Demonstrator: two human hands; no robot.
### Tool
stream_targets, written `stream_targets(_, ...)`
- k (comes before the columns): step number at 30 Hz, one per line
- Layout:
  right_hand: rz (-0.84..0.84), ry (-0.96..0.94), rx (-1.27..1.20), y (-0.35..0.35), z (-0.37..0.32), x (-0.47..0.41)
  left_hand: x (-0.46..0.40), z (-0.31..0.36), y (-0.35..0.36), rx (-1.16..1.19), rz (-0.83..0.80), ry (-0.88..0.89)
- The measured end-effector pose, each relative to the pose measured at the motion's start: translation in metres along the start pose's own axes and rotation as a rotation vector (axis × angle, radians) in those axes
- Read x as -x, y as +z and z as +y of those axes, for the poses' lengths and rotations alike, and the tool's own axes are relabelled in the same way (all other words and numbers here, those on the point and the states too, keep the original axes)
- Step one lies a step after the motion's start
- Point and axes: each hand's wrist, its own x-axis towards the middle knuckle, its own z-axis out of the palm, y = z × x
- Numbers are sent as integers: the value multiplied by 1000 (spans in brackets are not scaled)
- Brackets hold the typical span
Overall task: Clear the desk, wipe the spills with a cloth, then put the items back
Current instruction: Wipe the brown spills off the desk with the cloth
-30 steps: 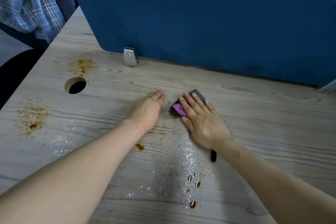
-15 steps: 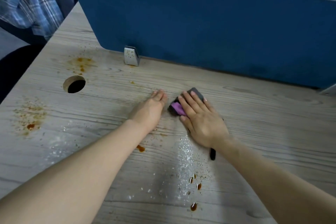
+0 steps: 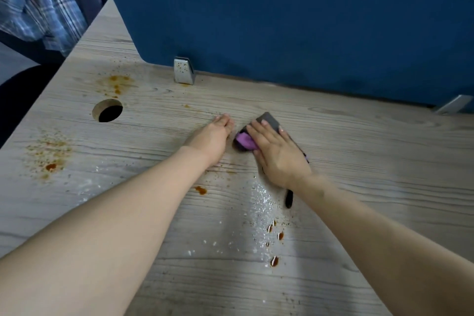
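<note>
- Pressing flat on the cloth (image 3: 268,120), the right hand (image 3: 278,154) lies palm-down with fingers straight and close together; the cloth sits mid-desk, near the blue partition (image 3: 282,28), mostly hidden under that hand
- The cloth looks dark grey with a purple fold (image 3: 245,141) bunched at its left edge; it is probably soft, light and limp, so it should crumple rather than slide as one piece unless weighted from above
- A flat palm over its middle seems the best hold for wiping; pinching a corner would likely let it trail
- The left hand (image 3: 211,137) rests open on the desk (image 3: 384,187) just beside the cloth, fingers together, gripping nothing
- Orange stains (image 3: 50,167) and white grains (image 3: 261,202) lie unwiped; damp patches may make the cloth drag
</note>
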Motion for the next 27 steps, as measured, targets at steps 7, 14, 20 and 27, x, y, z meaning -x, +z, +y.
stream_targets(7,-48,16,-250,-14,-17,34,41,13,5,46,56,-8)
stream_targets(14,128,428,-1387,-41,-19,57,74,25,12,-5,117,49)
stream_targets(20,284,806,-1326,-31,9,69,86,30,25,-28,39,59)
stream_targets(27,164,361,-176,-28,8,67,90,30,38,-19,-22,67)
